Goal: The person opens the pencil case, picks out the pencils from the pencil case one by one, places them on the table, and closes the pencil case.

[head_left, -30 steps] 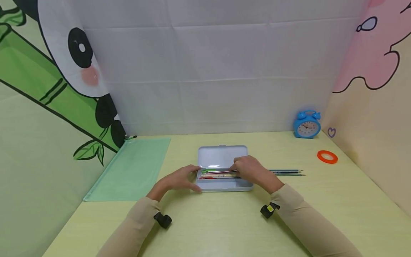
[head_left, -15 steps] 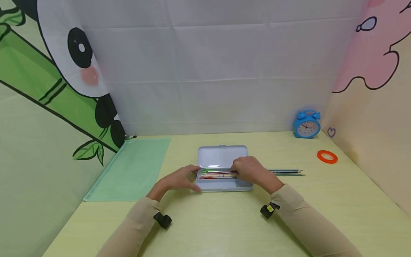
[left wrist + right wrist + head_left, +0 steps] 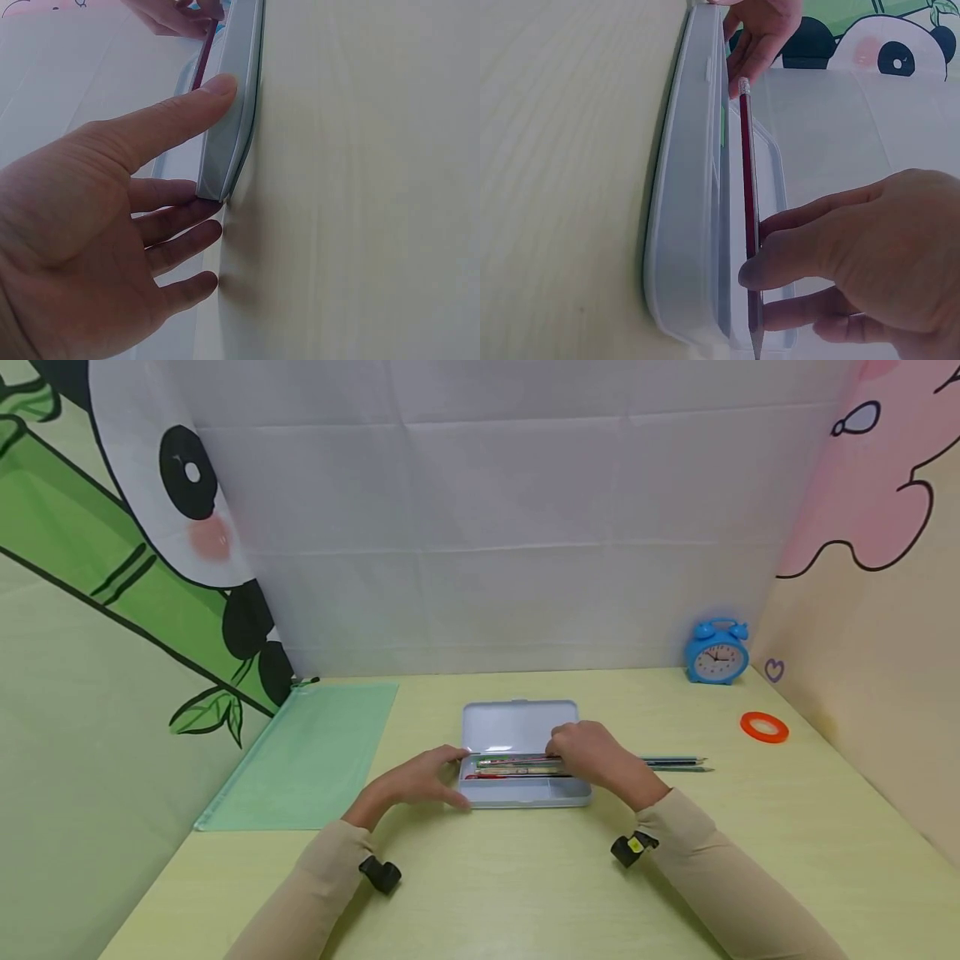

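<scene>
An open pale metal pencil case point(image 3: 517, 802) lies on the table, its lid point(image 3: 520, 725) tipped back towards the wall. Inside its long compartment are several pencils point(image 3: 495, 772), partly covered by the right hand. My left hand point(image 3: 422, 777) holds the left end of the case; in the left wrist view its thumb presses the front wall and its fingers meet the corner. Over the right part of the case, my right hand point(image 3: 596, 762) pinches a dark red pencil point(image 3: 748, 165) between thumb and fingers. That pencil's pale end points left, its sharpened tip right.
Several dark pencils point(image 3: 678, 763) lie just right of the case, partly behind the right hand. A mint-green zip pouch point(image 3: 315, 752) lies at left. At the back right stand a blue alarm clock point(image 3: 717, 652) and an orange-red ring point(image 3: 764, 727). Printed cloth walls surround the table.
My right hand has shifted slightly to the right with the dark red pencil. The left hand and the case have stayed in place.
</scene>
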Tool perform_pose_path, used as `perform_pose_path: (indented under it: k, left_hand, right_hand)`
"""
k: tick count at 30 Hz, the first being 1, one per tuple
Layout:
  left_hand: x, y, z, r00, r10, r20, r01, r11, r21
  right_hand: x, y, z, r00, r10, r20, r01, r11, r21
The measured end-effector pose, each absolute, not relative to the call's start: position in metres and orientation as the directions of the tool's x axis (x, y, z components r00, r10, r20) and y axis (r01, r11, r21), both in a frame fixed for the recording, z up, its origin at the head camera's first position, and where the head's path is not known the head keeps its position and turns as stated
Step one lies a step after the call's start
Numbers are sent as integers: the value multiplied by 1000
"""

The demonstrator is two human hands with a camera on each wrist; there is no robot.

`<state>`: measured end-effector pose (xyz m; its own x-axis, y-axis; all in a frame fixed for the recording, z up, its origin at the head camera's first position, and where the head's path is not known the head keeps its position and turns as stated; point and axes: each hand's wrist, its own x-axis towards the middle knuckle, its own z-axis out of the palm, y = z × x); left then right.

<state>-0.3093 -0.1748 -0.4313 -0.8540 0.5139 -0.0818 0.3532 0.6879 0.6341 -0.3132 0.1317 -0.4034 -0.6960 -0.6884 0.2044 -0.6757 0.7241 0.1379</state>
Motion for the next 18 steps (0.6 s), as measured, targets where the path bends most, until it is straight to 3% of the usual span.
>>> perform_pose_path:
  k: [18]
  left_hand:
    - [-307, -174, -429, -857, 508, -88, 346, 693, 632]
  right_hand:
    - [-308, 163, -375, -782, -615, 105, -619, 785, -11]
